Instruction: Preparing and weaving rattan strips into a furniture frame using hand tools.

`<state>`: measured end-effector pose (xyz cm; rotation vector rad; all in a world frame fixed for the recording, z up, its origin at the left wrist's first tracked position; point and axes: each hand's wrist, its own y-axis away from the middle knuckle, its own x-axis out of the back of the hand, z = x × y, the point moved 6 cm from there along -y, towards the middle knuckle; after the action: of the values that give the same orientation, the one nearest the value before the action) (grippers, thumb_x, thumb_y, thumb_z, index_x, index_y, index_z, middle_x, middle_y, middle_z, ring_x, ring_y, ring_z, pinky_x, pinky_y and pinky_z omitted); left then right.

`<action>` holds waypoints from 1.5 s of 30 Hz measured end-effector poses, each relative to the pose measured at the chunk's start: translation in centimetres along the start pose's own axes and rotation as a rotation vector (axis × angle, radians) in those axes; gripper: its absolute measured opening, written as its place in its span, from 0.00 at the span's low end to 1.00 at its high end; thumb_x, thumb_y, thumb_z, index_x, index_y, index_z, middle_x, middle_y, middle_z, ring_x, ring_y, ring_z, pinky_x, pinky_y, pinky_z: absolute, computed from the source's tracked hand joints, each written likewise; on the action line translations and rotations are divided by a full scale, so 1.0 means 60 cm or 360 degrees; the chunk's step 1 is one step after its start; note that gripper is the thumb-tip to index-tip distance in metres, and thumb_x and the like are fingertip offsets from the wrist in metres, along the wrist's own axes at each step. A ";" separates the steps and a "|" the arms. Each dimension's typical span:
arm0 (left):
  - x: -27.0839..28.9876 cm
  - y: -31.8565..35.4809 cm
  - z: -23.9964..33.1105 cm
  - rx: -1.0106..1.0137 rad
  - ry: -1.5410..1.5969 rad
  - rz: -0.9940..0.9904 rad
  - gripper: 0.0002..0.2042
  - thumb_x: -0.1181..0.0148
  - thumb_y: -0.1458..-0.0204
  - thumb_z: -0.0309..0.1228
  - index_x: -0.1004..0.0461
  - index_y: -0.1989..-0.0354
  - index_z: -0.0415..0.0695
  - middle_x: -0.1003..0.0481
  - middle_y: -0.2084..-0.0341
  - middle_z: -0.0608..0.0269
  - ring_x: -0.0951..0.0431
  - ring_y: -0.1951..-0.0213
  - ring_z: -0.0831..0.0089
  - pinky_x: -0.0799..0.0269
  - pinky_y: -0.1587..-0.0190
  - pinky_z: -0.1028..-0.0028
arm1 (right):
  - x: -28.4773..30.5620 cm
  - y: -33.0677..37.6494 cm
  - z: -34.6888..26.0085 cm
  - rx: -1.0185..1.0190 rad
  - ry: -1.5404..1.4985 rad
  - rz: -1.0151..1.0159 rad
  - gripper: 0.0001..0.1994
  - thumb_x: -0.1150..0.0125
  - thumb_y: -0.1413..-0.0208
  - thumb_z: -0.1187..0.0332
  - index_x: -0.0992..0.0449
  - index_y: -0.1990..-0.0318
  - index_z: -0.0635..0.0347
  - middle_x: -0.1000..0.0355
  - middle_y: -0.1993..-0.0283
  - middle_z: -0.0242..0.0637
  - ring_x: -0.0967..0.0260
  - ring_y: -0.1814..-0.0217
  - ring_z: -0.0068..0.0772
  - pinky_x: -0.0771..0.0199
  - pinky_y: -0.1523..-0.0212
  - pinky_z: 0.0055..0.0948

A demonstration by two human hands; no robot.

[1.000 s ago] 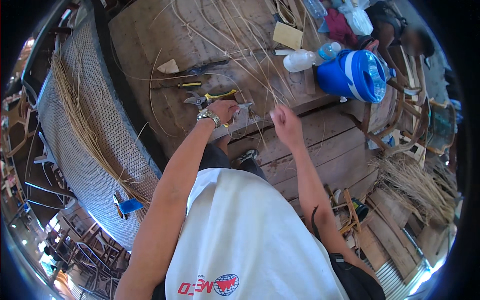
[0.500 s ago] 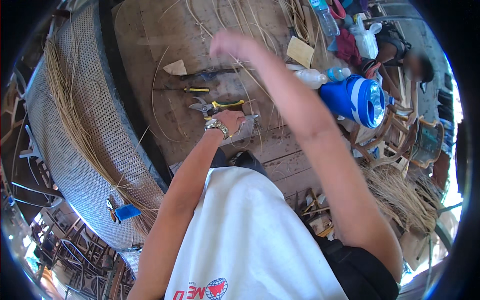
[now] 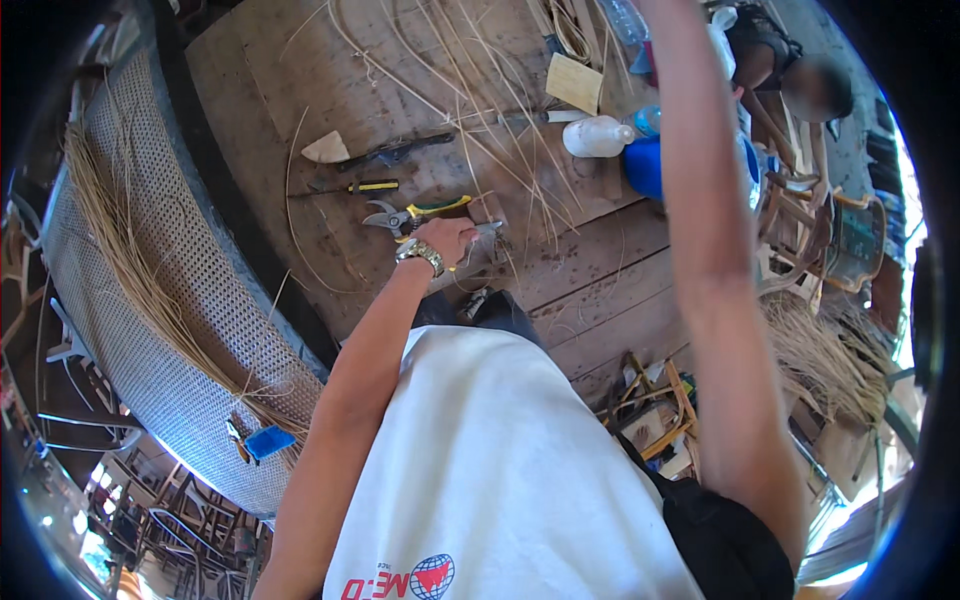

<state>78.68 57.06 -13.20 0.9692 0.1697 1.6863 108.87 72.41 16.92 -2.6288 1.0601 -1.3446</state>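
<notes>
My left hand (image 3: 447,240), with a metal watch (image 3: 420,255) at the wrist, rests low over the wooden boards. Its fingers are closed, and a small pale metallic tip (image 3: 488,228) shows beyond them; what they hold is unclear. Just beyond it lie pruning shears (image 3: 392,215) with yellow handles. Farther off are a yellow-and-black-handled screwdriver (image 3: 372,186) and a long dark tool (image 3: 400,151). My right forearm (image 3: 705,170) stretches up past the top edge, so the right hand is hidden. Long thin cane strands (image 3: 470,90) run across the boards.
A curved woven cane panel (image 3: 210,270) with a bundle of strands (image 3: 120,240) fills the left side. A white bottle (image 3: 593,138) and a blue jug (image 3: 642,168) stand right of the boards. Another person (image 3: 765,70) sits far right. More fibre (image 3: 830,365) lies lower right.
My right arm has swung up and to the right, taking its hand out of view. My left hand stays beside the shears. The whole view has shifted slightly.
</notes>
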 end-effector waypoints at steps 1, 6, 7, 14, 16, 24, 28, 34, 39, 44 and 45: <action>-0.002 0.001 0.004 -0.0018 0.0000 -0.0012 0.14 0.50 0.41 0.44 0.22 0.57 0.54 0.21 0.60 0.54 0.22 0.56 0.50 0.28 0.52 0.56 | -0.005 0.117 0.053 -0.0511 0.0045 -0.0684 0.15 0.43 0.43 0.57 0.25 0.67 0.62 0.32 0.79 0.24 0.35 0.75 0.17 0.34 0.73 0.23; -0.013 -0.007 -0.004 -0.0064 -0.0077 -0.0031 0.14 0.51 0.40 0.42 0.23 0.57 0.49 0.21 0.62 0.51 0.23 0.57 0.50 0.29 0.53 0.57 | -0.062 0.562 0.202 -0.0828 -0.0463 -0.1205 0.14 0.41 0.42 0.58 0.23 0.60 0.60 0.24 0.68 0.37 0.29 0.67 0.27 0.28 0.62 0.30; -0.020 -0.008 -0.008 -0.0066 -0.0096 -0.0055 0.14 0.51 0.40 0.42 0.23 0.57 0.49 0.21 0.62 0.51 0.23 0.57 0.50 0.29 0.53 0.57 | -0.073 0.644 0.236 -0.0995 -0.0294 -0.1292 0.15 0.40 0.42 0.58 0.23 0.57 0.61 0.23 0.66 0.39 0.25 0.63 0.29 0.26 0.60 0.32; -0.021 -0.019 -0.029 -0.0061 -0.0245 0.0047 0.19 0.49 0.41 0.47 0.24 0.52 0.47 0.23 0.55 0.52 0.25 0.51 0.51 0.31 0.47 0.60 | -0.155 0.779 0.255 -0.0919 -0.0533 -0.0705 0.18 0.40 0.43 0.56 0.25 0.55 0.63 0.22 0.59 0.45 0.23 0.53 0.40 0.25 0.56 0.39; -0.024 -0.022 -0.035 0.0003 -0.0249 0.0015 0.19 0.49 0.41 0.47 0.24 0.51 0.47 0.23 0.55 0.51 0.25 0.51 0.51 0.31 0.47 0.60 | -0.171 0.778 0.250 -0.1620 -0.0970 -0.0870 0.17 0.43 0.42 0.55 0.24 0.59 0.63 0.23 0.61 0.49 0.25 0.56 0.50 0.26 0.57 0.42; -0.023 -0.017 -0.012 0.0105 -0.0287 0.0032 0.18 0.49 0.41 0.47 0.24 0.52 0.49 0.21 0.61 0.52 0.23 0.56 0.52 0.29 0.53 0.61 | -0.198 0.793 0.283 -0.0916 -0.0343 -0.0688 0.17 0.46 0.42 0.55 0.26 0.69 0.62 0.27 0.66 0.52 0.28 0.62 0.57 0.30 0.63 0.49; -0.018 -0.013 -0.013 -0.0006 -0.0273 0.0123 0.18 0.49 0.41 0.48 0.24 0.53 0.48 0.23 0.71 0.56 0.22 0.64 0.60 0.29 0.58 0.64 | -0.124 0.898 0.298 -0.0853 -0.0122 -0.0577 0.14 0.46 0.41 0.57 0.28 0.69 0.60 0.26 0.65 0.51 0.28 0.62 0.57 0.29 0.63 0.48; -0.027 -0.011 -0.023 0.0071 -0.0218 0.0070 0.16 0.49 0.41 0.45 0.23 0.53 0.50 0.22 0.59 0.52 0.24 0.53 0.50 0.30 0.50 0.58 | -0.110 0.909 0.288 -0.1063 -0.0149 -0.0909 0.20 0.44 0.42 0.50 0.26 0.67 0.62 0.23 0.65 0.48 0.24 0.58 0.49 0.25 0.58 0.43; -0.022 -0.005 -0.009 0.0048 -0.0215 0.0048 0.16 0.50 0.41 0.45 0.23 0.53 0.50 0.22 0.59 0.52 0.24 0.53 0.51 0.30 0.50 0.58 | -0.159 0.775 0.244 -0.1352 -0.0542 -0.1306 0.25 0.46 0.41 0.47 0.25 0.68 0.67 0.23 0.68 0.50 0.23 0.59 0.48 0.25 0.58 0.42; -0.023 -0.014 -0.005 0.0045 -0.0261 0.0030 0.17 0.50 0.41 0.46 0.23 0.53 0.50 0.22 0.58 0.52 0.24 0.53 0.51 0.30 0.50 0.58 | -0.190 0.764 0.280 -0.1055 0.0016 -0.0985 0.26 0.50 0.39 0.46 0.25 0.67 0.66 0.25 0.70 0.48 0.23 0.60 0.49 0.25 0.58 0.44; -0.023 -0.015 -0.008 0.0042 -0.0279 0.0051 0.17 0.50 0.41 0.46 0.23 0.53 0.50 0.22 0.58 0.52 0.24 0.53 0.51 0.30 0.49 0.58 | -0.181 0.762 0.273 -0.0966 0.0150 -0.0900 0.26 0.52 0.38 0.46 0.25 0.64 0.65 0.25 0.67 0.50 0.24 0.58 0.50 0.25 0.58 0.45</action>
<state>79.06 56.38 -14.73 1.1392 0.0608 1.6222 90.45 38.64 -14.64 -3.5538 0.8682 -1.4009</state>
